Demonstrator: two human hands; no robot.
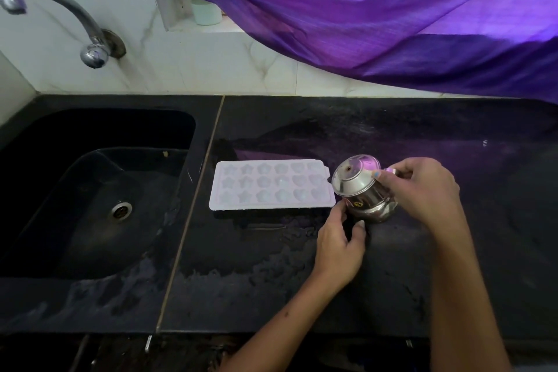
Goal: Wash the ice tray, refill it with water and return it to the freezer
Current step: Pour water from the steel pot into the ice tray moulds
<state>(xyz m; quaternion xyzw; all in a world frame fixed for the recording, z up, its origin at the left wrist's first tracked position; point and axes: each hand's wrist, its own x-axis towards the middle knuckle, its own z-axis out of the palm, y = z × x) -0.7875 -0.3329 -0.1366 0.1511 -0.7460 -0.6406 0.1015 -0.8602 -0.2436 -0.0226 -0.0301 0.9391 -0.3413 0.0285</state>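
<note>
Right hand (422, 190) grasps a steel pot (360, 189) from the right side, fingers curled around its body and thumb near the rim; the pot is tilted, its base turned toward the tray (271, 186) and upward. Left hand (339, 246) supports the pot from below, thumb and fingertips pinching its lower edge. The pot hangs just above the counter (302, 281), just beside the right end of the tray.

The tray, white, lies flat on the counter, right of the sink (90, 190) and close to the seam between the two. Its cells run in three rows of star, flower and heart shapes; whether they hold water cannot be told.

The counter is dark stone, wet in patches in front of the tray and along the sink's edge. A drain sits in the sink floor. A curved metal tap (60, 18) projects from the white wall above the sink. A purple curtain (392, 9) drapes across the upper right, and a pale cup (206, 13) stands on the ledge beneath it.
</note>
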